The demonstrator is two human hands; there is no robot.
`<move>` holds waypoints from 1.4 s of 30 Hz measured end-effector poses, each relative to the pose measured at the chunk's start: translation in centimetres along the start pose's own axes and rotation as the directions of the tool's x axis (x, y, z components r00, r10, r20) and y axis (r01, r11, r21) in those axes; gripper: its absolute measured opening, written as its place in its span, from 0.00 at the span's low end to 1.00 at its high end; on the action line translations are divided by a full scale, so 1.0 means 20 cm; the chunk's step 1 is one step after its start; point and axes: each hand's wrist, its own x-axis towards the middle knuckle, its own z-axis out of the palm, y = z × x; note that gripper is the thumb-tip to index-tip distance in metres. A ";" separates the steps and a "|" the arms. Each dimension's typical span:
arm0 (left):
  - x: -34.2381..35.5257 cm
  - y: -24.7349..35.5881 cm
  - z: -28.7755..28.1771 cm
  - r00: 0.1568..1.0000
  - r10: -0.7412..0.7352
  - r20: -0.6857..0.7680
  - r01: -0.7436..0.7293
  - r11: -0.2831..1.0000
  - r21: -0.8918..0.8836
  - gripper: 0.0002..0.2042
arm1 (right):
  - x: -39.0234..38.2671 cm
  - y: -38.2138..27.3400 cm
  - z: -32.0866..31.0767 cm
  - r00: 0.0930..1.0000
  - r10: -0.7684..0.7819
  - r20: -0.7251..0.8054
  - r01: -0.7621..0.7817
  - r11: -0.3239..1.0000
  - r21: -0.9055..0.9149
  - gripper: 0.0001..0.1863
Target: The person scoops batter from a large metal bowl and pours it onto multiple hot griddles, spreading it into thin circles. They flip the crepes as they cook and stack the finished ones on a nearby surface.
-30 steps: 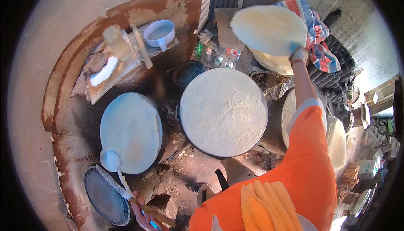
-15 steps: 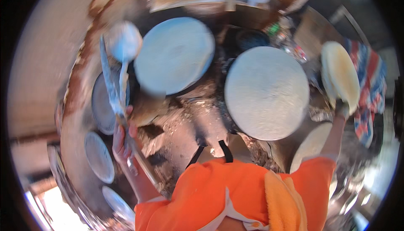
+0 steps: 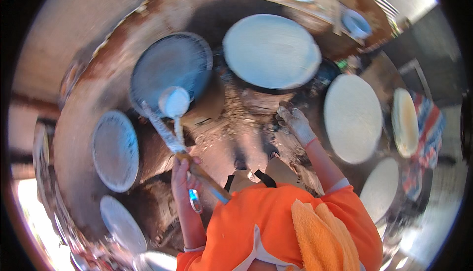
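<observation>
- The ladle looks loaded with something white and shows over the near edge of the dark pan; a small roll of the left hand could slop the contents over the rim
- The paddle shares that same grip, so a slackened finger might let the two shafts cross, tilting the ladle or knocking the blade against the pan
- The paddle's wooden handle runs back to the orange shirt; a turn of the trunk could nudge its end and jog both tools
- The right hand is near two white-topped rounds, one ahead and one to its right; a careless sideways swing could brush either surface
- Left arm: bent, forearm rising from the lower edge, fingers wrapped around both tools
- Right arm: stretched forward and slanting inward, its gloved fingers loosely extended with nothing seen in them, though blur hides their exact curl
</observation>
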 end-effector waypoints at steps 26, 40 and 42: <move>-2.40 -0.69 -1.14 0.106 0.285 -0.953 -0.822 0.564 0.077 0.14 | -1.79 0.28 2.28 -0.108 0.287 0.952 0.374 0.899 -0.228 0.26; -2.93 -0.57 -1.67 0.095 0.142 -0.985 -0.883 0.469 -0.018 0.10 | -2.58 0.56 2.75 -0.107 0.907 0.408 0.212 0.422 -0.882 0.12; -2.95 -0.53 -1.75 0.095 0.149 -0.984 -0.879 0.476 -0.013 0.10 | -2.62 0.88 2.65 -0.243 0.941 0.235 0.012 0.246 -0.969 0.07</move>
